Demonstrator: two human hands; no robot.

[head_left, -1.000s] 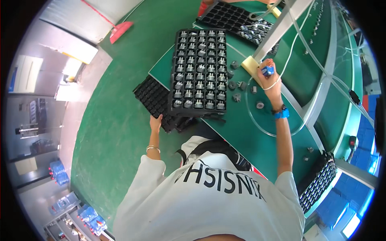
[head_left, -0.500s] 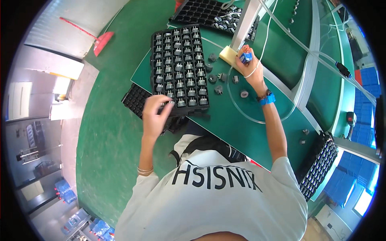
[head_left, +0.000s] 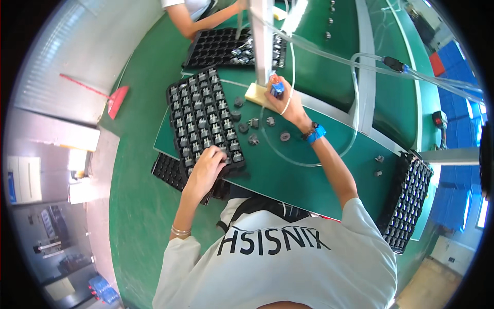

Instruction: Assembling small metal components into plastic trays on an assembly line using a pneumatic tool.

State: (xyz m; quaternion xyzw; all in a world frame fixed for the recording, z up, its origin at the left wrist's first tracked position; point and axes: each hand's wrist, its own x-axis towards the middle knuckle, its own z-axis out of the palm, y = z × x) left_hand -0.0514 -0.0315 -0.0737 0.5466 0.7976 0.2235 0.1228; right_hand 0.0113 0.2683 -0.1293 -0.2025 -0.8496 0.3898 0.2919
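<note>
A black compartment tray full of grey plug parts with upright metal pins lies at the left of the green table. My left hand is over its near end, fingers bent together on the parts; what they pinch is hidden. In my right hand is a blue-and-orange tool, whose kind I cannot make out. This hand is beside a pale yellow block at the foot of a white post. Several loose plug parts and a round piece lie between my hands.
A clear hose loops across the table around my right forearm. Beyond, a co-worker's arm reaches over another black tray. One more filled tray stands at the right, and a dark tray sits lower left.
My left hand has moved onto the tray's near rows, and its fingers have drawn together. The view has shifted, bringing in a co-worker's arm. My right hand still grips the tool by the block.
</note>
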